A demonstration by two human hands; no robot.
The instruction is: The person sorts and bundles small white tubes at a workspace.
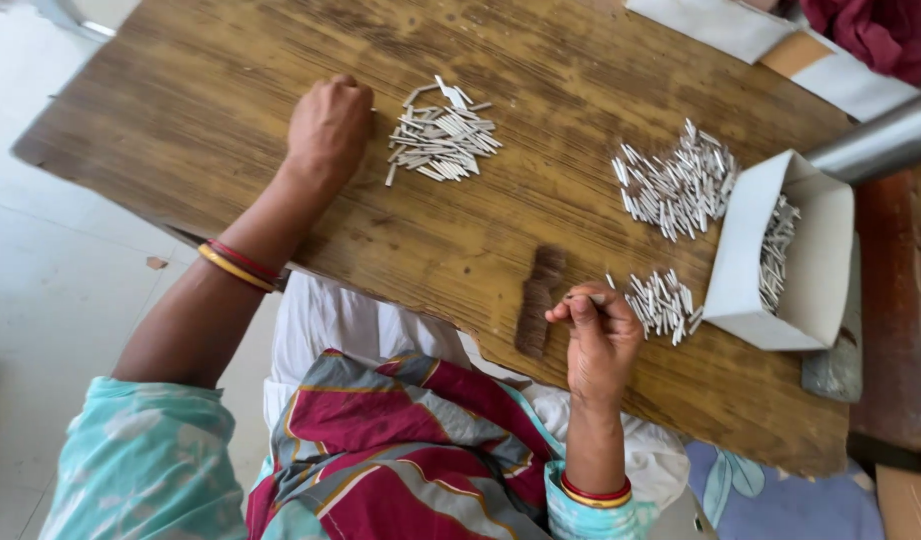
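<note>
My left hand (329, 125) rests on the wooden table (201, 110) as a closed fist, touching the left edge of a loose pile of short white sticks (443, 135). Nothing shows inside its fingers. My right hand (601, 335) is near the table's front edge and pinches a single white stick (587, 297) between thumb and fingertips. Just to its right lies a small heap of the same sticks (663, 300). A dark brown fuzzy strip (539, 300) lies on the table just left of this hand.
A larger heap of white sticks (678, 185) lies at the right, beside an open white cardboard box (816, 255) with sticks inside. A metal tube (881, 140) crosses above the box. White paper (731, 25) and red cloth (881, 30) sit at the far edge.
</note>
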